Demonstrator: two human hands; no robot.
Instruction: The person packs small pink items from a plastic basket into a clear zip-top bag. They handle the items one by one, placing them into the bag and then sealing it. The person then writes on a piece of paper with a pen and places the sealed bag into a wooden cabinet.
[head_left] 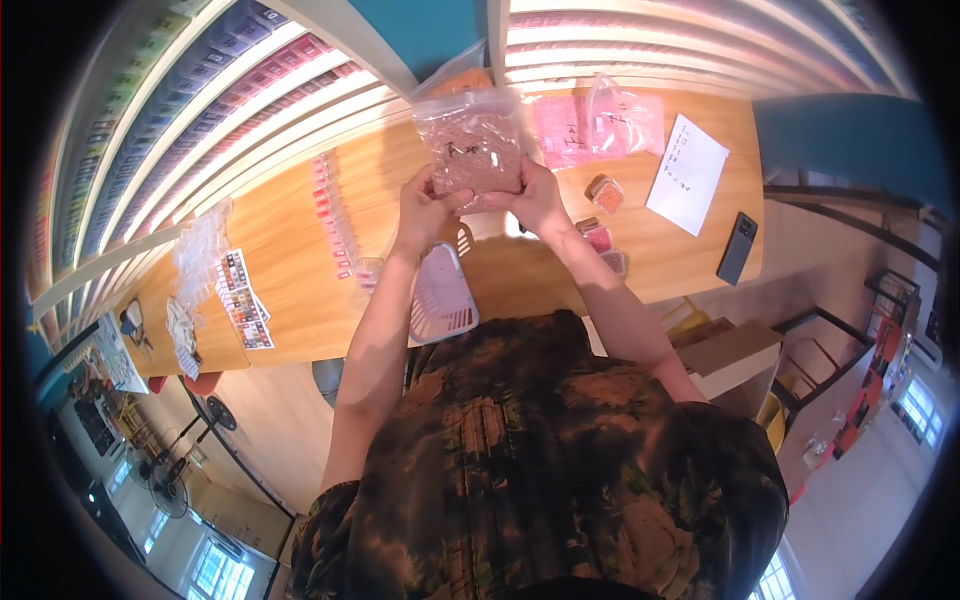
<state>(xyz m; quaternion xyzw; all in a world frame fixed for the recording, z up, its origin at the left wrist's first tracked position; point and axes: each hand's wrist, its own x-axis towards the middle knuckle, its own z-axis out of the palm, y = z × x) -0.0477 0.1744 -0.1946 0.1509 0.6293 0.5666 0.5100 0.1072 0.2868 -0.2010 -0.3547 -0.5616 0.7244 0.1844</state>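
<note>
Between my two hands is a clear zip bag (478, 150) filled with small brownish-pink beads or grains, its top edge upright and dark handwriting across its front. My left hand (428, 206) grips its lower left corner, thumb on the front. At the lower right corner my right hand (536, 200) closes on it the same way. Just below the hands stands a white slotted plastic basket (440, 290), partly hidden by my left forearm. Behind the held bag, a bag with orange contents (462, 82) shows at the table's back.
Pink-filled bags (563, 130) lie at the back, near a written paper sheet (688, 172) and a black phone (737, 248). Small boxes of orange (606, 195) and red (597, 237) pieces sit at right. A row of small clear containers (334, 215), colour charts (243, 300) and stocked shelves (220, 80) are left.
</note>
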